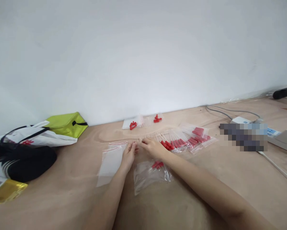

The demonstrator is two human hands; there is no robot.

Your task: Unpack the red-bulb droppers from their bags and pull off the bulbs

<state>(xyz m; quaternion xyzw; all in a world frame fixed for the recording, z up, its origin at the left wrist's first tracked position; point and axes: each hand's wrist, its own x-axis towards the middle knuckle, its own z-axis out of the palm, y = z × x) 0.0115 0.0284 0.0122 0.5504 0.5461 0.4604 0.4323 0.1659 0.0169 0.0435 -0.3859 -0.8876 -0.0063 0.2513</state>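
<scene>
My left hand (129,155) and my right hand (154,148) nearly meet above the middle of the table, fingers pinched. Whatever lies between their fingertips is too small and blurred to name. Just below them lies a clear zip bag (143,180) with a few red pieces (157,164) at its upper right. Flat zip bags with red seal lines (109,164) rest beside my left hand. Beyond my right wrist, pale thin sticks with red ends (179,142) are spread in a row, several of them in or on clear bags (205,143).
Against the wall sit two small groups of red pieces (133,125) on bags. At left are a lime-green bag (64,124), a white bag (59,139), a black item (33,163) and a gold packet (11,191). Power strips (241,120) and cables (277,166) lie at right.
</scene>
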